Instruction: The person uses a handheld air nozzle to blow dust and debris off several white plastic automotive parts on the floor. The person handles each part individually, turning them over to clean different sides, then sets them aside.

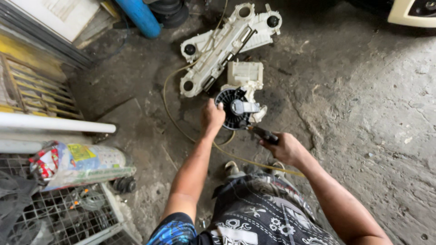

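While the left hand (212,116) closes its grip on the rim of the black blower fan wheel (232,109) on the concrete floor (363,113), the right hand (284,146), just beside it, is clenched around a dark-handled tool (262,133) tipped toward the wheel, below the white plastic housing (227,43).

tool tip (251,129) hidden behind blower fan (231,109)

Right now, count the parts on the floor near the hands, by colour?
White: 2, the long housing and the small box housing.
Black: 1, the blower wheel under the left hand.
Yellow: 1, the hose.
Total: 4.
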